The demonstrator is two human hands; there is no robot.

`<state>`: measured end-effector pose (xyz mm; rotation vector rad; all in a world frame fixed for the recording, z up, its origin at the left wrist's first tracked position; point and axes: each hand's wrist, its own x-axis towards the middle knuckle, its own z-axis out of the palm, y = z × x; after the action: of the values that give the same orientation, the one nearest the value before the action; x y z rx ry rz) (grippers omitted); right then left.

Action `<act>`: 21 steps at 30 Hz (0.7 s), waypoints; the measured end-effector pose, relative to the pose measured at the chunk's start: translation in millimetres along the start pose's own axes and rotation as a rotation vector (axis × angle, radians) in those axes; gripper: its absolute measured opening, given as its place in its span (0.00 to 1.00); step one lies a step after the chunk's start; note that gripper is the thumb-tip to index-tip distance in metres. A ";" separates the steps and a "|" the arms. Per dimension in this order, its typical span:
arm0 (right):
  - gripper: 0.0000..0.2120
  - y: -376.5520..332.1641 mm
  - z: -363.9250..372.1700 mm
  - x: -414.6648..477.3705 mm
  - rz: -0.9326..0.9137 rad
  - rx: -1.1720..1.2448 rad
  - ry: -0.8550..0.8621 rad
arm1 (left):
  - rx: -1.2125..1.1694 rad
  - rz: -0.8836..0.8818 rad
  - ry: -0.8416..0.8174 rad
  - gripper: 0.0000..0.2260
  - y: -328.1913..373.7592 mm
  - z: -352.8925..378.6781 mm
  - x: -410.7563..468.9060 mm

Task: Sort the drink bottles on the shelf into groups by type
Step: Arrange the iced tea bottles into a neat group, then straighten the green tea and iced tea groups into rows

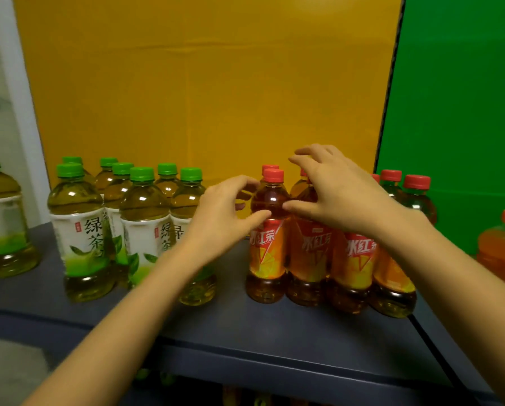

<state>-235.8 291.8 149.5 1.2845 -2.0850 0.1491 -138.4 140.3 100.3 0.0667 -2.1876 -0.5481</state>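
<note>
Red-capped tea bottle (267, 235) stands upright on the dark shelf (274, 332), leftmost in the red tea cluster, green tea bottles (81, 230) grouped well to its left. My left hand (224, 218) and right hand (339, 194) flank its shoulder, fingers curled loosely, thumbs about touching it, neither grip closed. Left hand seems nearer.
</note>
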 end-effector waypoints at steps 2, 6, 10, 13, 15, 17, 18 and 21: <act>0.27 -13.6 4.8 -4.2 -0.100 0.144 0.148 | -0.019 0.095 0.281 0.07 -5.1 -2.4 -25.8; 0.21 -54.1 33.1 -12.0 -0.152 0.519 0.186 | -0.022 0.115 0.562 0.08 -33.6 -2.9 -70.7; 0.31 -98.2 70.9 -11.0 -0.023 0.803 0.068 | -0.035 0.017 0.402 0.20 -66.1 8.7 -94.2; 0.40 -122.6 96.5 -2.1 0.097 0.998 -0.012 | -0.138 -0.058 0.281 0.28 -80.0 6.6 -99.2; 0.45 -134.0 111.5 2.4 0.138 1.106 -0.010 | -0.126 -0.069 0.224 0.30 -87.4 1.2 -99.3; 0.45 -140.1 123.2 4.5 0.184 1.107 0.006 | -0.113 -0.066 0.188 0.31 -95.7 -3.7 -98.7; 0.43 -142.2 126.6 5.1 0.207 1.114 0.006 | -0.126 -0.075 0.171 0.30 -99.9 -6.5 -97.7; 0.38 -144.9 132.9 7.5 0.278 1.146 -0.008 | -0.152 -0.115 0.127 0.31 -114.7 -14.1 -94.3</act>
<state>-182.3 156.3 17.3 1.5274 -2.1943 1.6368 -84.3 53.9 -8.6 0.1428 -2.0215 -0.7527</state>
